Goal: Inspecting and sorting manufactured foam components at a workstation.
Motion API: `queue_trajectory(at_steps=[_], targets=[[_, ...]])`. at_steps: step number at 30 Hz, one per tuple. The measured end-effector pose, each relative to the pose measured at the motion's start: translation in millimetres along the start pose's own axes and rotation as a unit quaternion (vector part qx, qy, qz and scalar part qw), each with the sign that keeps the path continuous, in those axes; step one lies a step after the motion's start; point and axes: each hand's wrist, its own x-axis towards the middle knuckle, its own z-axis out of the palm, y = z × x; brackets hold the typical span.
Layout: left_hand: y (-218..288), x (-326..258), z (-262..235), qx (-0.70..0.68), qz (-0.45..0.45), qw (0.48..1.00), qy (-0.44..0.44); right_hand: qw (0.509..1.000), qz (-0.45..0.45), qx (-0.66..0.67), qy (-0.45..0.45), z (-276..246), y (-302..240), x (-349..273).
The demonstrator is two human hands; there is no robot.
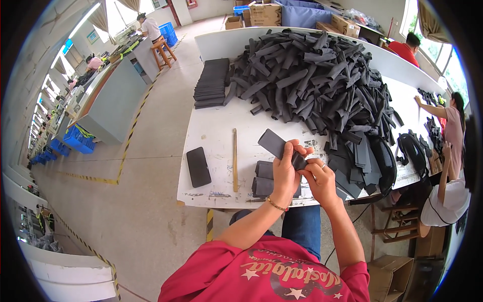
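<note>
My left hand [286,170] and my right hand [318,177] together grip a flat dark grey foam strip [275,143], held above the near edge of the white table [214,131]. Its free end points up and left. Below my hands lies a small stack of similar folded foam pieces [261,177]. A large heap of dark foam strips [312,75] covers the table's far half.
A thin wooden stick [234,158] and a black phone [198,166] lie left of my hands. A neat stack of flat foam sheets [211,83] sits at the far left. Other people work at the table's right side [450,131] and at distant benches.
</note>
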Motion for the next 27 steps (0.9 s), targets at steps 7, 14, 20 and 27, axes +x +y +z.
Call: queue_trajectory(at_steps=[7, 14, 20, 27], targets=[[1, 0, -4, 0.012, -0.015, 1.0, -0.007, 1.0, -0.002, -0.002, -0.01, 0, 1, 0], [6, 10, -1, 0.046, 0.01, 0.998, -0.043, 0.882, 0.339, 0.318, 0.082, 16, -13, 1], [18, 17, -2, 0.025, 0.012, 0.992, -0.119, 0.891, 0.284, 0.287, 0.207, 17, -23, -9], [28, 8, 2, 0.032, 0.008, 0.999, -0.037, 0.946, 0.209, 0.146, 0.198, 10, -25, 0]])
